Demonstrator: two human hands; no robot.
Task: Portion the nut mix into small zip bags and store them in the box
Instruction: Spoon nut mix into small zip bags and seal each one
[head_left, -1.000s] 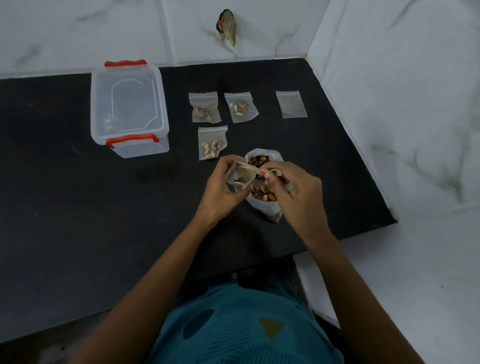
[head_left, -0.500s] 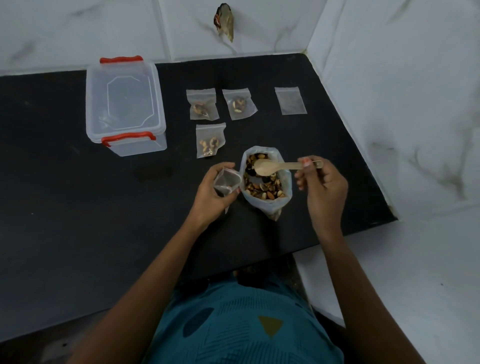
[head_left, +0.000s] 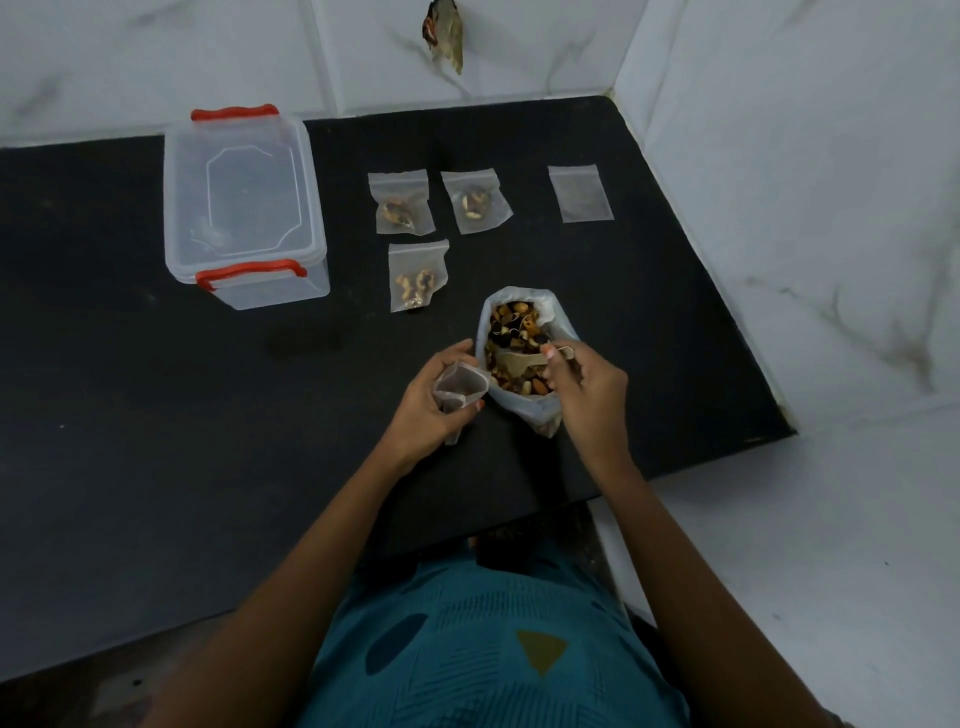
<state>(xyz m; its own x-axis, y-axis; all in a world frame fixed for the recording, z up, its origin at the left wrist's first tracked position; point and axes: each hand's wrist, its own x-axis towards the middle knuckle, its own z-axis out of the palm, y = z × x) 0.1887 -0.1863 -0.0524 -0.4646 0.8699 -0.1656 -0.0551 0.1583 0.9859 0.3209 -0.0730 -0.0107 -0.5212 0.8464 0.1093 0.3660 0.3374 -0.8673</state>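
Observation:
An open plastic bag of nut mix (head_left: 524, 400) stands on the black counter (head_left: 156, 415). My right hand (head_left: 587, 389) holds a wooden spoon (head_left: 517, 362) whose bowl dips into the nuts. My left hand (head_left: 431, 405) holds a small zip bag (head_left: 460, 387) with its mouth open, just left of the nut bag. Three filled zip bags lie behind: one (head_left: 400, 205), a second (head_left: 475, 200) and a third (head_left: 415, 278). An empty zip bag (head_left: 580, 193) lies at the back right. The clear box (head_left: 244, 208) with red latches sits closed at the back left.
White marble walls close the counter at the back and right (head_left: 779, 182). The counter's front edge (head_left: 727, 457) runs near my body. A small dark thing (head_left: 441, 34) hangs on the back wall.
My right hand drew the spoon out of the small bag, swung right, then lowered it into the nut mix. My left hand moved the small bag slightly left.

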